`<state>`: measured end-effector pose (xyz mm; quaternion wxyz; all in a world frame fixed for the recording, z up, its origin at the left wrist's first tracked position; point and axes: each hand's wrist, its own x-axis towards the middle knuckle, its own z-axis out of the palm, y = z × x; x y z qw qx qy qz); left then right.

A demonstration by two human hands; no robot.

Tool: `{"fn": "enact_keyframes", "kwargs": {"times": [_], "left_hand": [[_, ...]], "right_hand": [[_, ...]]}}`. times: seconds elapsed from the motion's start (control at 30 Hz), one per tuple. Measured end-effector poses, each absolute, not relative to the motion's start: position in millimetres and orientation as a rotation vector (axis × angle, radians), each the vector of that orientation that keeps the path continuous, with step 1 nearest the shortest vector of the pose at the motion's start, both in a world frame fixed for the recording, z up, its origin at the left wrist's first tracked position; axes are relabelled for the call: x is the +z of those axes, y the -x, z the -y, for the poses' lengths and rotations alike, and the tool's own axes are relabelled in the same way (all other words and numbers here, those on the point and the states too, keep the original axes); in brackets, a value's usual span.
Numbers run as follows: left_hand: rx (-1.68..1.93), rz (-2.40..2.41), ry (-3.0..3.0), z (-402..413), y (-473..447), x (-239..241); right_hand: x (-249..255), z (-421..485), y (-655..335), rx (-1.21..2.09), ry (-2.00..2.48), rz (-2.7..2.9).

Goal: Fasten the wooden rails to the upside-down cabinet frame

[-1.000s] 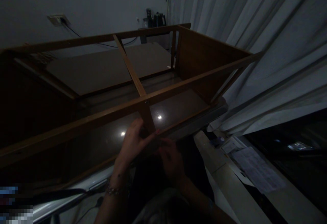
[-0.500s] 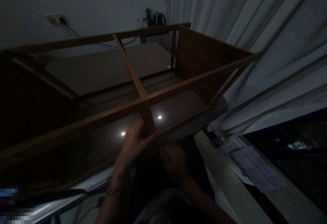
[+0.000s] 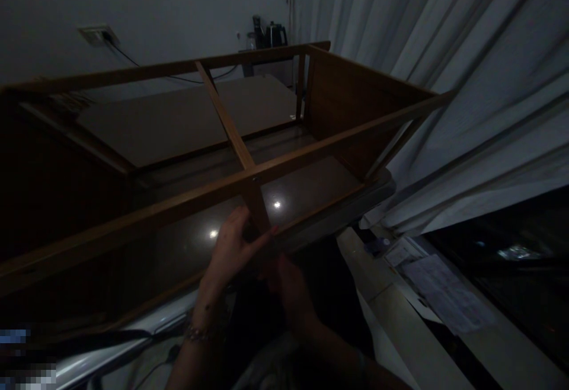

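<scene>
A brown wooden cabinet frame (image 3: 338, 141) lies on a dark glossy table (image 3: 311, 191) in a dim room. A short upright post (image 3: 258, 209) drops from the frame's near rail at a screw. My left hand (image 3: 232, 251) wraps this post, thumb on one side and fingers on the other. My right hand (image 3: 284, 280) sits just below and to the right, fingers curled at the foot of the post near the table edge. What it holds, if anything, is too dark to make out.
Grey curtains (image 3: 466, 82) hang on the right. Papers (image 3: 440, 295) lie on a pale ledge at lower right. A kettle (image 3: 275, 33) stands on a far shelf and a wall socket (image 3: 96, 34) with a cable is at upper left.
My right hand has shifted a little left and up, closer under the post. My left hand has kept its grip on the post.
</scene>
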<state>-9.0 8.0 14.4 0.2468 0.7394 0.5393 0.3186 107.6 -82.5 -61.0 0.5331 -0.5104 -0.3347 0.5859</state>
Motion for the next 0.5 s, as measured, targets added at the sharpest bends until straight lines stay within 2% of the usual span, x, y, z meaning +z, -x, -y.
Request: {"fn": "enact_keyframes", "kwargs": {"times": [0.23,0.5], "left_hand": [[0.911,-1.444,-2.035,-8,9,12],[0.876,-1.465,-2.006,-8,10,11]], "right_hand": [[-71,81,-112,1.058,1.209,0.861],[-68,69,-139,0.736,1.180,1.449]]}}
